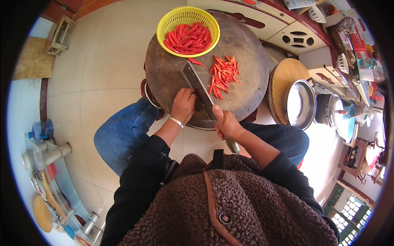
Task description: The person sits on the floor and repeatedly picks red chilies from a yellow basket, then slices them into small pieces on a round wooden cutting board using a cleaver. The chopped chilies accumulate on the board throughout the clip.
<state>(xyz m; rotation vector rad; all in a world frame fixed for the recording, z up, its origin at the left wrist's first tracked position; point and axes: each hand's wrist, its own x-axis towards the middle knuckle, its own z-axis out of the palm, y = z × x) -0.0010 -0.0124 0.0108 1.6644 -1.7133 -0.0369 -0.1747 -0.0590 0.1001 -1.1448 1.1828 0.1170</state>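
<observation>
My right hand (228, 123) grips the handle of a broad cleaver (200, 87), its dark blade reaching away across a round wooden board (166, 73). Beside the blade, my left hand (184, 104) rests with curled fingertips close against its left face; anything under those fingers is hidden. To the right of the blade lies a pile of cut red chili peppers (224, 73) with pale seeds showing. One whole red chili (196, 61) lies near the blade's far end. A yellow plastic colander (215, 30) full of whole red chilies (189, 38) stands at the board's far edge.
My knees flank the board. On the right are a round wooden lid (281, 77), a metal basin (300, 106) and a pot (334, 107). Cabinets (295, 37) run along the far right. A glass shelf (58, 181) and a water bottle (43, 129) stand at left.
</observation>
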